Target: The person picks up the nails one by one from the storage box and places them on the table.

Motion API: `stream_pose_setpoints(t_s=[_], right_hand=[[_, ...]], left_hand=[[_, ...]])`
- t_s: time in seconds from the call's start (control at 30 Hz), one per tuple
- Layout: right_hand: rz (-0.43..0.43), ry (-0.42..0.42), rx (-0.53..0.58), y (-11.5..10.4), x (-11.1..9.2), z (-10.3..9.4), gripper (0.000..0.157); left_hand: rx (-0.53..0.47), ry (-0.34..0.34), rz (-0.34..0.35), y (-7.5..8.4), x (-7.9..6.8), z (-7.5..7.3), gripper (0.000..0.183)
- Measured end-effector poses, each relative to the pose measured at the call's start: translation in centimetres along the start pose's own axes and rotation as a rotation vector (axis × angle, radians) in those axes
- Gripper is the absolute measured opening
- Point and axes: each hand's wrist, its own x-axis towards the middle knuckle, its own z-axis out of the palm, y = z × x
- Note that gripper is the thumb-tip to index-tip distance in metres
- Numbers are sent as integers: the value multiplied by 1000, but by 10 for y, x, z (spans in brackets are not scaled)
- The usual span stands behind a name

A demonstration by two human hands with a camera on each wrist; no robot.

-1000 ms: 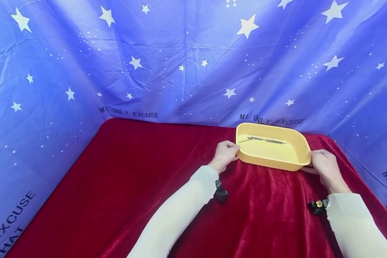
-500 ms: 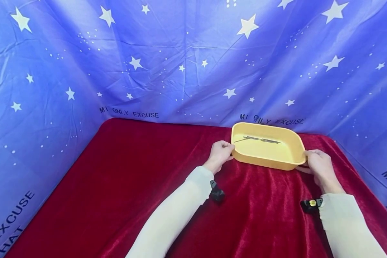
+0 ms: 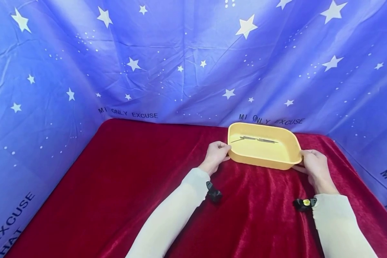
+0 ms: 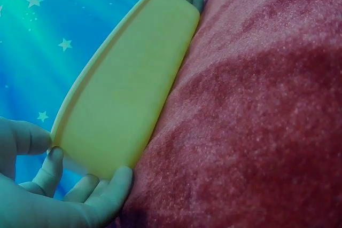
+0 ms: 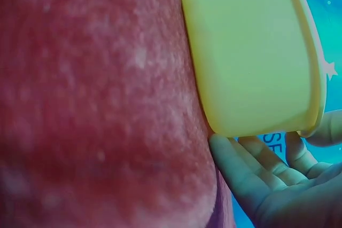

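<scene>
A yellow rectangular basin [image 3: 261,162] with rounded corners is at the back right of the red cloth, close against it. Several thin dark sticks [image 3: 258,139] lie on its floor; what they are is too small to make out. My left hand [image 3: 216,154] pinches the rim at the left end, thumb and index finger at the edge, the other fingers [image 4: 115,190] low along the wall. My right hand [image 3: 316,166] grips the opposite end the same way, its lower fingertips [image 5: 224,148] near the basin's bottom edge.
Red velvet cloth [image 3: 132,179] covers the table, with folds in front of the basin. A blue star-printed curtain [image 3: 167,71] stands behind and on both sides, close behind the basin. A black wrist camera [image 3: 214,192] sits on the left sleeve, another camera [image 3: 304,204] on the right.
Both hands have moved the basin a little to the left along the cloth, the sticks going with it. The grip of both hands looks the same.
</scene>
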Motion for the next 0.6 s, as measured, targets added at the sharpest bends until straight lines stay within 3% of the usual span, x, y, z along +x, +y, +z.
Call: stream_pose_setpoints(t_s=[0.6], right_hand=[[-15,-21,21,-7,-14,17,17]], left_hand=[[-48,-20,14,-3,-3,-14,6]])
